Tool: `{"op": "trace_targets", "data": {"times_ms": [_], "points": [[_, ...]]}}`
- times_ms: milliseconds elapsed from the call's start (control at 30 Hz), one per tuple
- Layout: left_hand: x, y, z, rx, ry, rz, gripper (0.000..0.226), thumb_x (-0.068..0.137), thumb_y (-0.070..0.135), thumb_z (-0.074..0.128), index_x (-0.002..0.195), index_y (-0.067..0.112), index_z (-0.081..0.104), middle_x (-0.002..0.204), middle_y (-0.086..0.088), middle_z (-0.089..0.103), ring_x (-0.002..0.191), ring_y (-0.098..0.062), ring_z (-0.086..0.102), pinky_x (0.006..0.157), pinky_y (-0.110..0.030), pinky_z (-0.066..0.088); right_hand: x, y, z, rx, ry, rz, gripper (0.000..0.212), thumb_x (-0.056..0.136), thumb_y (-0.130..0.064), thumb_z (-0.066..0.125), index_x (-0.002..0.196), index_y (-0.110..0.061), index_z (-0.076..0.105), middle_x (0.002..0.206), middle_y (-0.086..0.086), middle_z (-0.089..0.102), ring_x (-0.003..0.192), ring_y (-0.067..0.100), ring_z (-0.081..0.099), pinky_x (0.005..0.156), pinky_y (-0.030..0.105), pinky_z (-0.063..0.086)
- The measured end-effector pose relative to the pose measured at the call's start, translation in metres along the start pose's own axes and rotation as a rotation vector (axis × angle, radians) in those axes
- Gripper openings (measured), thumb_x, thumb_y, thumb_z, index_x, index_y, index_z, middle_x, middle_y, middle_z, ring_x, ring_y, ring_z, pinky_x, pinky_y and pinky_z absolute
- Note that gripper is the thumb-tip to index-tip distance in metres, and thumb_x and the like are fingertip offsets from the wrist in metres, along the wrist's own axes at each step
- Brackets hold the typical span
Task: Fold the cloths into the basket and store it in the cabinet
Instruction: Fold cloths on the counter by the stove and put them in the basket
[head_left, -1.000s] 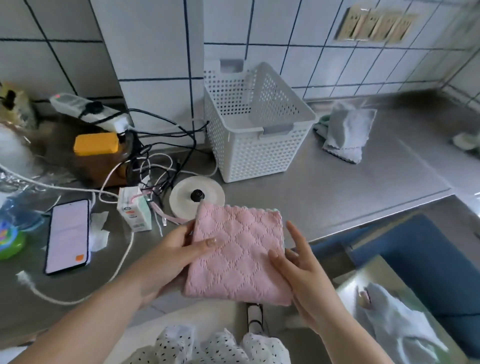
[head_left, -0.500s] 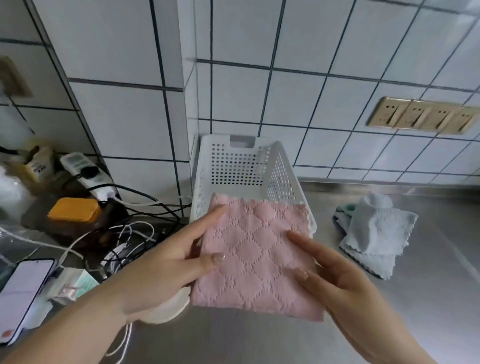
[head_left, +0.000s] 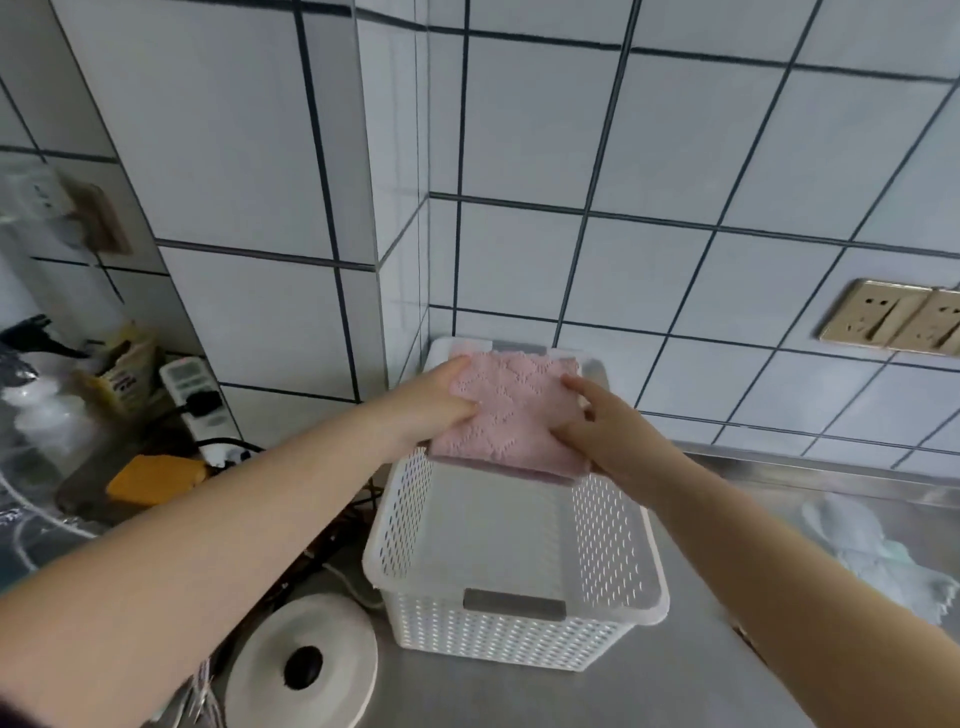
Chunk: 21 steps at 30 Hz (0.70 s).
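Note:
A folded pink quilted cloth (head_left: 511, 410) is held over the far half of the white perforated basket (head_left: 613, 551), which stands on the steel counter against the tiled wall. My left hand (head_left: 434, 402) grips the cloth's left edge, thumb on top. My right hand (head_left: 605, 423) grips its right edge. The cloth is at about rim height; the basket's near half shows a bare floor. More pale cloths (head_left: 872, 551) lie in a heap on the counter to the right.
A white round lid with a black knob (head_left: 304, 670) lies left of the basket's near corner. Cables, a power strip (head_left: 195, 400) and an orange box (head_left: 156, 478) crowd the left side. Wall sockets (head_left: 893, 322) sit at the right. Steel counter (head_left: 675, 691) runs in front.
Both hands have carried the pink cloth forward from near my body to over the basket's far half. My view has moved closer and now looks down into the basket.

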<state>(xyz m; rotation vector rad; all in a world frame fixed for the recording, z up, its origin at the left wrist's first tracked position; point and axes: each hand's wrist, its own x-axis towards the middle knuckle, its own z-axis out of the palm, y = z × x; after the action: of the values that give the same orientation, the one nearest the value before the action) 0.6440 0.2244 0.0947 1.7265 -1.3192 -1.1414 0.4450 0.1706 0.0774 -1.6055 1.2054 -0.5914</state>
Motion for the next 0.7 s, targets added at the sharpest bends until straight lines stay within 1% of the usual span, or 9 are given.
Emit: {"op": "trace_targets", "data": {"times_ms": [33,133,233,267,333,400,467,567,700], "points": [[0.016,-0.004,0.003,0.057,0.006,-0.039,0.067,0.093,0.014,0.054,0.149,0.025,0.019,0.152,-0.003,0.029,0.128,-0.019,0.041,0.102,-0.026,0.037,0.017,0.007,0.003,-0.050,-0.017,0.035,0.059,0.086,-0.017,0.056,0.140,-0.031,0.036,0.119,0.009,0.057,0.087,0.022,0.061,0.069,0.034,0.055],[0.042,-0.013,0.013,0.265,-0.001,-0.149,0.057,0.093,0.013,0.052,0.145,0.012,0.030,0.146,-0.011,0.037,0.130,-0.026,0.040,0.099,-0.027,0.037,0.048,0.025,0.015,-0.086,-0.037,0.161,0.056,0.086,-0.014,0.049,0.139,-0.029,0.038,0.125,0.009,0.053,0.098,0.027,0.062,0.075,0.038,0.058],[0.073,-0.033,0.028,0.385,-0.034,-0.224,0.044,0.085,0.021,0.049,0.128,0.014,0.048,0.127,-0.010,0.056,0.111,-0.028,0.055,0.095,-0.031,0.045,0.075,0.047,0.026,-0.161,-0.030,0.227,0.051,0.088,-0.011,0.044,0.139,-0.019,0.041,0.115,0.007,0.051,0.096,0.026,0.056,0.061,0.029,0.050],[0.083,-0.041,0.034,0.394,-0.035,-0.248,0.041,0.084,0.020,0.048,0.125,0.014,0.051,0.120,-0.011,0.060,0.106,-0.028,0.058,0.093,-0.034,0.047,0.082,0.055,0.030,-0.200,-0.028,0.240,0.050,0.089,-0.011,0.044,0.139,-0.016,0.041,0.115,0.009,0.051,0.099,0.027,0.056,0.063,0.030,0.050],[0.098,-0.060,0.046,0.425,0.005,-0.292,0.040,0.091,0.014,0.045,0.130,0.006,0.048,0.127,-0.013,0.055,0.115,-0.031,0.054,0.097,-0.035,0.043,0.091,0.071,0.037,-0.304,-0.032,0.245,0.049,0.091,-0.011,0.047,0.139,-0.011,0.038,0.130,0.014,0.050,0.115,0.031,0.053,0.086,0.035,0.049],[0.109,-0.070,0.060,0.435,0.060,-0.358,0.042,0.096,0.011,0.041,0.137,0.003,0.039,0.140,-0.017,0.043,0.127,-0.031,0.045,0.101,-0.034,0.037,0.102,0.085,0.045,-0.431,-0.057,0.249,0.052,0.094,-0.013,0.046,0.144,-0.009,0.031,0.144,0.015,0.040,0.127,0.030,0.044,0.101,0.030,0.038],[0.121,-0.076,0.071,0.435,0.079,-0.402,0.043,0.101,0.015,0.031,0.143,0.007,0.030,0.147,-0.017,0.032,0.133,-0.030,0.036,0.106,-0.033,0.030,0.109,0.096,0.052,-0.469,-0.097,0.271,0.054,0.095,-0.015,0.044,0.146,-0.009,0.027,0.147,0.014,0.036,0.131,0.029,0.041,0.103,0.027,0.032],[0.129,-0.075,0.081,0.381,0.158,-0.408,0.046,0.104,0.020,0.013,0.149,0.012,0.018,0.152,-0.016,0.025,0.137,-0.031,0.028,0.111,-0.039,0.020,0.123,0.112,0.065,-0.493,-0.123,0.322,0.055,0.095,-0.020,0.044,0.147,-0.015,0.026,0.147,0.014,0.036,0.130,0.030,0.042,0.106,0.031,0.035],[0.137,-0.105,0.083,0.394,0.201,-0.523,0.049,0.098,0.014,0.019,0.147,0.010,0.017,0.150,-0.015,0.023,0.131,-0.032,0.034,0.109,-0.044,0.031,0.136,0.126,0.078,-0.496,-0.127,0.298,0.054,0.096,-0.020,0.039,0.148,-0.016,0.023,0.152,0.009,0.031,0.136,0.026,0.035,0.110,0.030,0.028]]}}
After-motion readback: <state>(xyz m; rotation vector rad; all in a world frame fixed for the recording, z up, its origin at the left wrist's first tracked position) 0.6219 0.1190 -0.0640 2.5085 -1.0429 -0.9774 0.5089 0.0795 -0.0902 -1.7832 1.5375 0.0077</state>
